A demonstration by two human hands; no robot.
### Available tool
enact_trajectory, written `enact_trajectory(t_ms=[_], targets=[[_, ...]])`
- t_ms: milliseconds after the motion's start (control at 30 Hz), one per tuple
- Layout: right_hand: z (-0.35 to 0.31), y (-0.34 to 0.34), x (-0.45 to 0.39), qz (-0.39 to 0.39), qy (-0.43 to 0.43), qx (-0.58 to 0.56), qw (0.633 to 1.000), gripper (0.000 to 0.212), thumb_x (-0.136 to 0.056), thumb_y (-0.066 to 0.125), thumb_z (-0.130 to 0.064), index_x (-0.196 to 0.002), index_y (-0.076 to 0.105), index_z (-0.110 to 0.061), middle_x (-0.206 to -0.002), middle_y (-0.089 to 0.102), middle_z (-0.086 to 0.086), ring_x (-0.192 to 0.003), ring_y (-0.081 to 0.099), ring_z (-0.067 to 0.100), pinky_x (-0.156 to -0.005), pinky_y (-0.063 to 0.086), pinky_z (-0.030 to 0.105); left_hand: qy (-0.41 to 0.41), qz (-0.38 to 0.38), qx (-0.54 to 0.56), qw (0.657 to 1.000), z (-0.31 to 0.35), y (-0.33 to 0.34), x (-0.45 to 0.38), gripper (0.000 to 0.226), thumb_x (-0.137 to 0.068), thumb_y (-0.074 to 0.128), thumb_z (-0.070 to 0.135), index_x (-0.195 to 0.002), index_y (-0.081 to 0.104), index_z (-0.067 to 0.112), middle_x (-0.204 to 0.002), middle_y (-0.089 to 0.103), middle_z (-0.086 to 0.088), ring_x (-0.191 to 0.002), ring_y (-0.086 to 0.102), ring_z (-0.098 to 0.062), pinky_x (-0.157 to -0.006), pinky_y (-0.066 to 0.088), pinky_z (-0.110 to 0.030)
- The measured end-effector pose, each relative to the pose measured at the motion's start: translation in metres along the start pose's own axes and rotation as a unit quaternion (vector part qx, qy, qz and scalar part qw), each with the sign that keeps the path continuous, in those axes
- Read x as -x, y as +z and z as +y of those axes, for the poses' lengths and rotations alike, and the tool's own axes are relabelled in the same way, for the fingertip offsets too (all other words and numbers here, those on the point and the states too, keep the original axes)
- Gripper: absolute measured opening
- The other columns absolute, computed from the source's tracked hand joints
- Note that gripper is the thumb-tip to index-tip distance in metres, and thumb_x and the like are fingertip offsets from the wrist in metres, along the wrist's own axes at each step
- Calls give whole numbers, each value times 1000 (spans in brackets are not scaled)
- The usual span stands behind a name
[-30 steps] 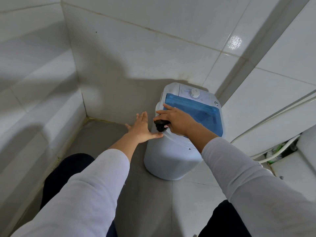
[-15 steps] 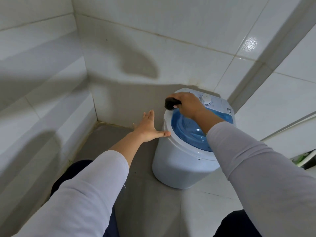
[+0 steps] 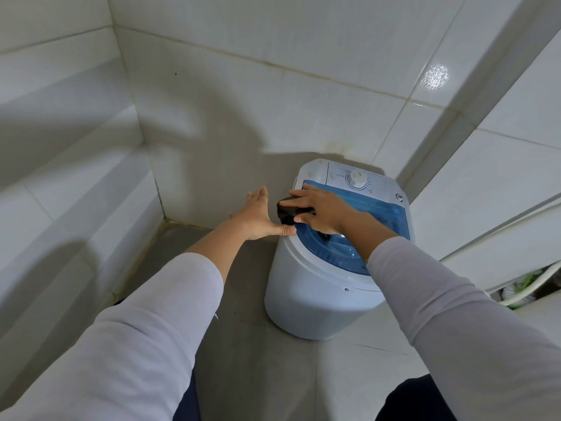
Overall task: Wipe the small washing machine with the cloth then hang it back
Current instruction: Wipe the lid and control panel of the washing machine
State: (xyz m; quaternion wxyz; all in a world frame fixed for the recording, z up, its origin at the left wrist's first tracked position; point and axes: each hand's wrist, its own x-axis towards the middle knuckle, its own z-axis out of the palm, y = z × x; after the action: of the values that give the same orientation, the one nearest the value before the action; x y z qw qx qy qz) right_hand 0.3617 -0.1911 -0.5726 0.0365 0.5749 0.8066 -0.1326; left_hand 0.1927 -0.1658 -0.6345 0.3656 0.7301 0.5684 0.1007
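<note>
A small white washing machine [image 3: 315,299] with a clear blue lid [image 3: 376,211] and a white dial [image 3: 357,179] stands on the floor against the tiled back wall. My right hand [image 3: 321,211] presses a dark bunched cloth [image 3: 288,212] onto the left rim of the lid. My left hand [image 3: 258,218] is flat with fingers spread, its thumb against the machine's upper left side.
White tiled walls [image 3: 273,95] meet in a corner on the left; a grey tiled floor [image 3: 255,354] lies below. A white hose [image 3: 528,287] and some green items sit in a gap low at the right. My dark-clad knees show at the bottom.
My right hand slid the cloth along the lid's left rim, up toward the control panel and back down a little. My left hand stays braced on the machine's side.
</note>
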Motion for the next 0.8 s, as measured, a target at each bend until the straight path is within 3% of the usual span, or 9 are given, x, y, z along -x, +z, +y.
enact_trajectory(t_ms=[333,500,800], targets=[[12,-2,-29,56,27,9,998,46,-94,50,-17,-138,45,-31,-149,42,-1,-138,33,22,-115,27,37,6,-53,-85,995,11,-13,-13,136,-64,73,64,-150,-20,14,-161,-19,-1,-148,-20,-20,-119,10,-56],[24,-6,-42,78,46,16,996,47,-95,49,-16,-139,43,-32,-148,42,0,-136,35,23,-113,31,39,16,-36,-53,998,18,-20,-23,122,-75,68,58,-151,-16,12,-162,-16,-2,-149,-16,-19,-121,8,-53],[43,-7,-69,129,82,66,986,46,-95,48,-18,-139,43,-31,-143,47,1,-133,38,25,-108,37,41,26,-35,-77,996,24,-26,-52,122,-75,70,55,-151,-16,14,-162,-15,-1,-149,-15,-19,-120,10,-55]])
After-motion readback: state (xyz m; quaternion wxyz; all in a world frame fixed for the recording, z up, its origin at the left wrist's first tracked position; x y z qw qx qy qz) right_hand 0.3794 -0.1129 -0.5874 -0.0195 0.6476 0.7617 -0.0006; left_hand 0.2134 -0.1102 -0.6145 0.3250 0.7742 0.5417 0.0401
